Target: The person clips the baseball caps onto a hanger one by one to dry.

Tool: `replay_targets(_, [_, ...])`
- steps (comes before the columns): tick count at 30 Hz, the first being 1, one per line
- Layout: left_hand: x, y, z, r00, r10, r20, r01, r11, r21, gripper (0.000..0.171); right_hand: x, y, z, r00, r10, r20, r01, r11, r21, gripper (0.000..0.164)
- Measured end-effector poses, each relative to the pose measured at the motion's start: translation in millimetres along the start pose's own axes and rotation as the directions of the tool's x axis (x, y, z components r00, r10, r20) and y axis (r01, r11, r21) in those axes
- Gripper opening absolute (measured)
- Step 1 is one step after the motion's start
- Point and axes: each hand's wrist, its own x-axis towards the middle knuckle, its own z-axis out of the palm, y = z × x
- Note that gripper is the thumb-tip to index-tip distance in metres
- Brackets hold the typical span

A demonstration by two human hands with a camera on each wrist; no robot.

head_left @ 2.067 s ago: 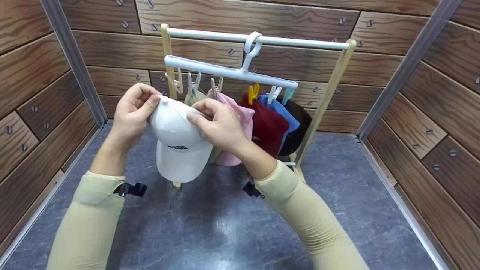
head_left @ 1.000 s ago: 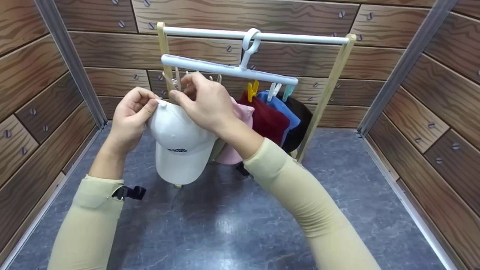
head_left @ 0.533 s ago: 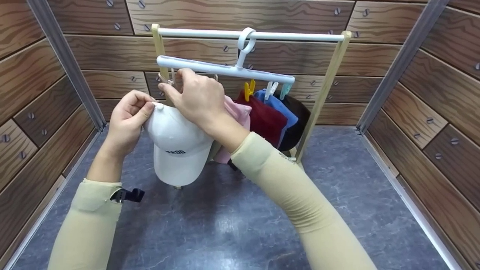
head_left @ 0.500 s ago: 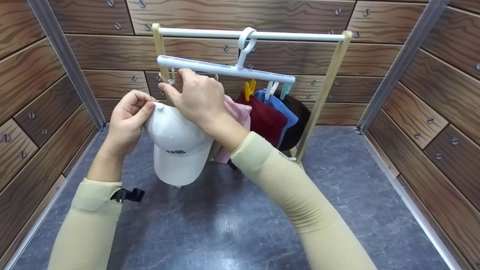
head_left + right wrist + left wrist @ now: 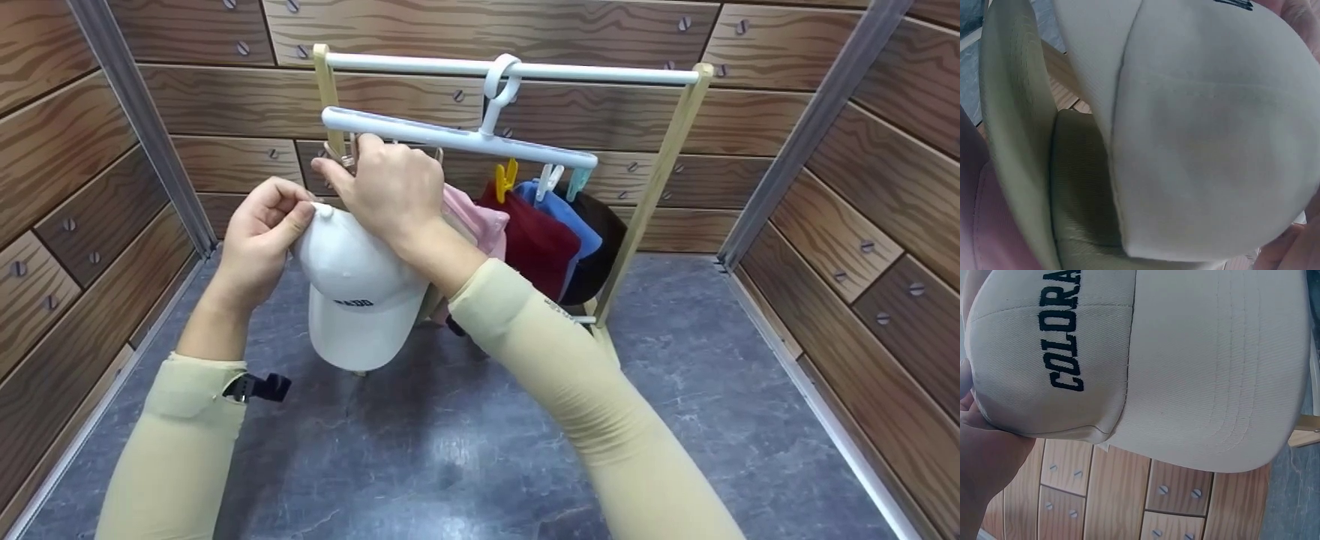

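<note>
A white baseball cap (image 5: 356, 262) hangs brim down, its dark lettering toward me. My left hand (image 5: 259, 244) pinches the crown's top by the button between thumb and fingers. In the left wrist view the lettering on the cap (image 5: 1095, 354) partly reads "COLORA". My right hand (image 5: 397, 187) is above the crown, thumb and index finger on either side of the leftmost clothespin (image 5: 348, 159), under the pale blue clip hanger (image 5: 442, 137). The exact finger contact is partly hidden. In the right wrist view an olive cap (image 5: 1013, 124) hangs right behind the white one.
Pink (image 5: 487, 221), maroon (image 5: 534, 244), blue (image 5: 583, 232) and black (image 5: 606, 259) caps hang farther right along the hanger. A yellow clothespin (image 5: 505, 181) grips the maroon one. The hanger hooks over a rack's white rod (image 5: 592, 73). Wood-patterned walls surround the grey floor (image 5: 442, 465).
My right hand has left the cap's side and moved up and left to the leftmost clothespin. My left hand has kept its pinch on the cap, almost in place.
</note>
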Motion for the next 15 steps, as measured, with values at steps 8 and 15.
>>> replay_targets(8, [-0.1,-1.7,-1.4,1.000,0.003,0.009,-0.003,1.000,0.004,0.004,3.0,1.6,2.2,0.999,-0.003,-0.037,0.003,1.000,-0.001,0.049])
replay_targets(15, [-0.3,-2.5,-3.1,1.000,0.010,0.019,-0.010,1.000,-0.014,0.003,1.8,0.2,1.0,0.999,-0.009,-0.041,0.009,1.000,0.008,0.045])
